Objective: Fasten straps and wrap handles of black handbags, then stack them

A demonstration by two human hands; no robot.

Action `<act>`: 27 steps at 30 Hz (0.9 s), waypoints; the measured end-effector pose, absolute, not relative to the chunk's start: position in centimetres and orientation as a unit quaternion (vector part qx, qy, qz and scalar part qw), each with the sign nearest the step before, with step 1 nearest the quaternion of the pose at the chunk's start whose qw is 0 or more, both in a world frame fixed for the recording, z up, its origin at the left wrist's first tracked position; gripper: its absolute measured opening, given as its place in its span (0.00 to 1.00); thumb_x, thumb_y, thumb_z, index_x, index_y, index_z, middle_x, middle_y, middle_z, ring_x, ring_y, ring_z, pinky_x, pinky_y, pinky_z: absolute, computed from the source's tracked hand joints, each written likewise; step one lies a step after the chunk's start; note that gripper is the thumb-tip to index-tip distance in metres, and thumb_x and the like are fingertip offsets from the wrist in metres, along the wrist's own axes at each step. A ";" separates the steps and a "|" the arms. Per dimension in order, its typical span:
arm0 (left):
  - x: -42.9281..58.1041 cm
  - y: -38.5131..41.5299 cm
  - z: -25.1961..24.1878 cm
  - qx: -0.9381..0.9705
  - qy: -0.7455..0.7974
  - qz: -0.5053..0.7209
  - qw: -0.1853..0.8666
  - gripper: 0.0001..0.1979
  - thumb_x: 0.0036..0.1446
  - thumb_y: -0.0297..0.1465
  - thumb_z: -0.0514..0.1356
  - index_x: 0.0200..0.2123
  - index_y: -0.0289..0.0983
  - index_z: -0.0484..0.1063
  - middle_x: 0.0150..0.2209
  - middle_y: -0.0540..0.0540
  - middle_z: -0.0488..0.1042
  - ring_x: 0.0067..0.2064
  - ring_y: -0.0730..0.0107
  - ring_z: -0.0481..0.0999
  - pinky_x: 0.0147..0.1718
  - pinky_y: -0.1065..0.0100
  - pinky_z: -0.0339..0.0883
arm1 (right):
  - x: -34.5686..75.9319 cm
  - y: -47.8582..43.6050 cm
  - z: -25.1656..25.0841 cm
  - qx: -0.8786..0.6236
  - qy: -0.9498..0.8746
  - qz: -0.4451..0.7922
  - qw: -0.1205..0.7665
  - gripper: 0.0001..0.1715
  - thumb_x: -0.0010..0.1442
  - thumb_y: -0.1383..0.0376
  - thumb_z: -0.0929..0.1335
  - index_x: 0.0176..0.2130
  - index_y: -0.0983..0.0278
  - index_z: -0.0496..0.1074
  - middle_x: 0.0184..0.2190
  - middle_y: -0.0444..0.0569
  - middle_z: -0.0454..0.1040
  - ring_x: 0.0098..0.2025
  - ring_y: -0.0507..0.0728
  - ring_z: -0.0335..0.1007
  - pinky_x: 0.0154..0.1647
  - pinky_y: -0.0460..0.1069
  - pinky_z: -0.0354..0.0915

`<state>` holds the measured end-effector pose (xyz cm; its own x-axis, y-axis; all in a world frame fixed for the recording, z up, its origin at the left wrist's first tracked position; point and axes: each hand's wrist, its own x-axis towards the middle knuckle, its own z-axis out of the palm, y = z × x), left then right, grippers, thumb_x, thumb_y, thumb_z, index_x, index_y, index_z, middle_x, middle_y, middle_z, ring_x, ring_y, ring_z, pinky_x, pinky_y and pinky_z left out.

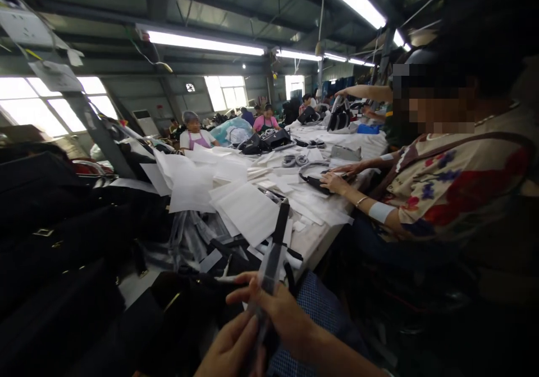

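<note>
A black strap [281,223], partly wrapped in clear plastic film [269,270], points up and away from me in both my hands. My right hand [284,312] closes around its wrapped middle, with some fingers reaching out past its left side. Lower down, my left hand [231,340] pinches the near end of the wrapped strap. The strap's lower end is mostly hidden by my fingers and by shadow. Just beyond my hands lie loose plastic sleeves [189,237] and more dark strap pieces [236,248] in a heap.
White foam sheets [252,211] cover much of the long table [322,242]. On the right, a co-worker's hands [334,182] rest on a black bag piece [314,182]. Dark bags [50,225] are piled at my left. Other people sit farther back near black bags [267,140].
</note>
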<state>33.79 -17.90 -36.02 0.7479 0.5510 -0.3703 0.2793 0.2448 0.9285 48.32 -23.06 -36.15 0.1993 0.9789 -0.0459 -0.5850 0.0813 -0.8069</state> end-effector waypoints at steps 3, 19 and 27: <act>34.5 -17.6 -37.2 0.590 0.330 0.056 0.735 0.28 0.55 0.57 0.60 0.35 0.35 0.73 0.17 0.53 0.66 0.15 0.80 0.55 0.16 0.75 0.47 | 52.2 -22.8 -36.1 -0.343 -0.171 0.540 0.749 0.26 0.56 0.47 0.73 0.46 0.62 0.76 0.41 0.52 0.81 0.39 0.57 0.76 0.40 0.51 0.68; 41.9 -16.7 -37.6 0.616 0.258 -0.063 0.741 0.24 0.60 0.52 0.58 0.36 0.34 0.70 0.22 0.49 0.73 0.18 0.76 0.66 0.17 0.76 0.56 | 59.6 -25.2 -39.5 -0.457 -0.099 0.366 0.805 0.20 0.58 0.50 0.72 0.38 0.65 0.80 0.40 0.52 0.81 0.46 0.59 0.76 0.49 0.50 0.68; 36.9 -15.0 -39.7 0.590 0.281 -0.150 0.742 0.24 0.62 0.51 0.57 0.34 0.32 0.73 0.20 0.50 0.71 0.17 0.81 0.61 0.17 0.78 0.54 | 65.1 -28.6 -42.2 -0.419 0.009 0.314 0.852 0.12 0.57 0.57 0.74 0.38 0.62 0.78 0.40 0.49 0.82 0.44 0.58 0.79 0.45 0.52 0.75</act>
<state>36.93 -15.03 -39.66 0.7971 0.1090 -0.5939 0.5542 0.2585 0.7913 65.12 -28.57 -42.24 0.8030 0.5272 -0.2779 -0.5419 0.4520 -0.7086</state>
